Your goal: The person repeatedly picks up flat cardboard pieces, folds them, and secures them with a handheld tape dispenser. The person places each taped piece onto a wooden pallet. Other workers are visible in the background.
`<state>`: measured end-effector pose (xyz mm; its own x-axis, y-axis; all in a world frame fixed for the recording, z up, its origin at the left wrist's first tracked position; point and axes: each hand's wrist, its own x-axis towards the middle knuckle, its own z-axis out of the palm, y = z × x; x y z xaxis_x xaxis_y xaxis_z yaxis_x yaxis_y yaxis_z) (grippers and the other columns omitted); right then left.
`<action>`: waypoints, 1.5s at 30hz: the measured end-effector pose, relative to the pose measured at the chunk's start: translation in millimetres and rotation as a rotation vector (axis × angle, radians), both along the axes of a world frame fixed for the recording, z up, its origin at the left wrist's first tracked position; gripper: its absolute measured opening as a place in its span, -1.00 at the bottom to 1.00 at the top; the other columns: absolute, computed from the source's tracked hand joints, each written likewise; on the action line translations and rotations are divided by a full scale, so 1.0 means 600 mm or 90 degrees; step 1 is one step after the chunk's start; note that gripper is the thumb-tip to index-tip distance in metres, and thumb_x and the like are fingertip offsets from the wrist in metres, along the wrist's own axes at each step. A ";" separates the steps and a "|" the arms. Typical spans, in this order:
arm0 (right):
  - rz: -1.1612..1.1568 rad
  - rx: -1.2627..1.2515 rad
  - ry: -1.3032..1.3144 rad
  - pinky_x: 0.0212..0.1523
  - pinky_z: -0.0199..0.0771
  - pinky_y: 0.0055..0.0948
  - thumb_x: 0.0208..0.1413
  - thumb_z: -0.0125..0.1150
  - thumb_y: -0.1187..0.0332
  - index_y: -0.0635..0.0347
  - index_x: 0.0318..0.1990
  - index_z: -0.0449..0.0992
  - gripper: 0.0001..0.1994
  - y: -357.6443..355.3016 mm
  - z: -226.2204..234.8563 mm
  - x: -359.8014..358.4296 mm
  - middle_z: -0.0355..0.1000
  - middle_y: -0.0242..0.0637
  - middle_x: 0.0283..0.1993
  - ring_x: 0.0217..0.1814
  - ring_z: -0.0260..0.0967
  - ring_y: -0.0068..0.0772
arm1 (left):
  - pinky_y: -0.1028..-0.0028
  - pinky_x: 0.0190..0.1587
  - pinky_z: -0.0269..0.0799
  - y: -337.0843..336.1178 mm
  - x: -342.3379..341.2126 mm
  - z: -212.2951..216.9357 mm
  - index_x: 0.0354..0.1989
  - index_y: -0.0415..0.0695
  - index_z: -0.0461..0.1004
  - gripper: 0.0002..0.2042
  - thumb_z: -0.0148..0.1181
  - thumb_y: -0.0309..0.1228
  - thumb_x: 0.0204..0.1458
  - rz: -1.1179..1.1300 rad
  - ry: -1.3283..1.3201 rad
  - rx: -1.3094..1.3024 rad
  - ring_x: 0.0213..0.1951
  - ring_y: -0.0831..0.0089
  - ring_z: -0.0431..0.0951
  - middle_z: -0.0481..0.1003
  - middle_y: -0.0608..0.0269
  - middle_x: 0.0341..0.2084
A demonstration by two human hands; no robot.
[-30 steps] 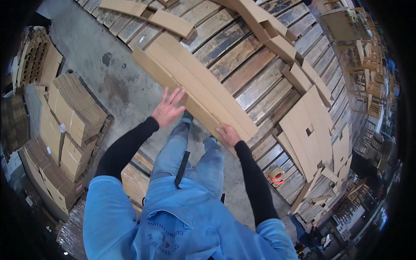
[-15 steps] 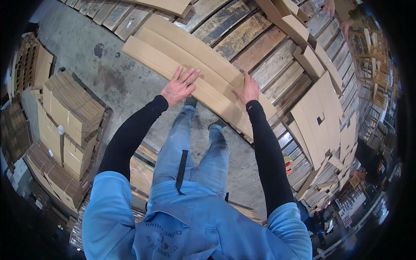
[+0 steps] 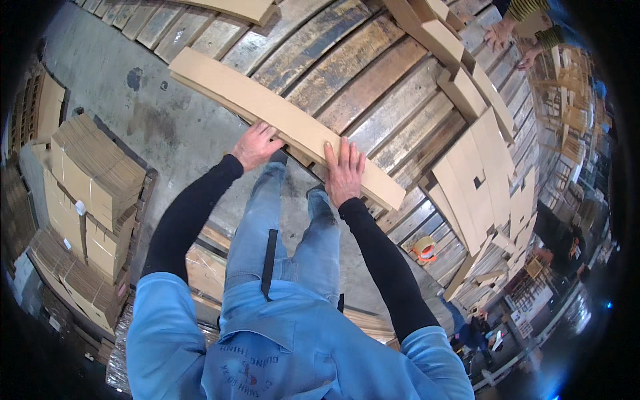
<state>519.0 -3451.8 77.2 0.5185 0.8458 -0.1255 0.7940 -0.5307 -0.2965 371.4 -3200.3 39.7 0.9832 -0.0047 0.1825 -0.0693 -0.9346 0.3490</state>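
Observation:
A long, narrow piece of folded cardboard lies slantwise across the near edge of the wooden slats, its layers folded over one another. My left hand is closed at its near edge, the fingertips on the cardboard and the thumb pointing along it. Farther right, my right hand rests on the top face with its fingers stretched out and apart. The underside of the cardboard is hidden.
Worn wooden slats stretch beyond the cardboard. Open cardboard forms and flat cut sheets lie to the right, near a tape roll. Strapped cardboard stacks stand left. Another person's hands are at the upper right.
The cardboard's far panels have been folded over toward me, leaving a narrower strip. My right hand has moved left and now lies flat on top; my left hand has shifted to the near edge.

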 end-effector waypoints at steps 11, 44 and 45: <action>0.022 0.050 -0.016 0.48 -0.13 0.29 -0.06 0.21 0.52 -0.35 0.35 0.39 -0.27 -0.043 -0.024 -0.027 0.00 -0.11 0.56 0.58 -0.07 0.08 | -0.03 0.33 0.18 0.048 0.056 0.118 -0.25 0.00 0.43 -0.66 0.42 -0.33 -0.22 -0.187 0.135 0.032 0.28 0.06 0.30 0.23 0.06 0.35; -0.974 0.518 0.803 -0.03 0.61 -0.38 -0.13 0.02 0.66 0.26 0.24 0.41 -0.37 -0.842 -0.059 0.019 0.53 -0.34 0.10 0.05 0.54 -0.42 | 0.05 0.09 0.35 -0.215 0.295 0.039 -0.26 -0.07 0.55 -0.67 0.42 -0.15 -0.10 0.123 0.114 0.029 0.15 -0.03 0.40 0.31 -0.03 0.17; -1.004 0.516 0.908 -0.14 0.62 -0.38 -0.06 0.12 0.63 0.24 0.11 0.48 -0.52 -0.767 -0.008 0.023 0.55 -0.36 -0.09 -0.16 0.54 -0.49 | 0.05 0.10 0.35 -0.215 0.287 0.041 -0.26 -0.07 0.56 -0.67 0.42 -0.14 -0.11 0.133 0.128 0.035 0.14 -0.03 0.40 0.32 -0.03 0.17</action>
<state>533.0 -3912.1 72.5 0.5217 0.0408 -0.8521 -0.8445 0.1662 -0.5091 543.4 -3329.6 64.2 0.9803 0.1973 -0.0113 0.1923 -0.9391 0.2848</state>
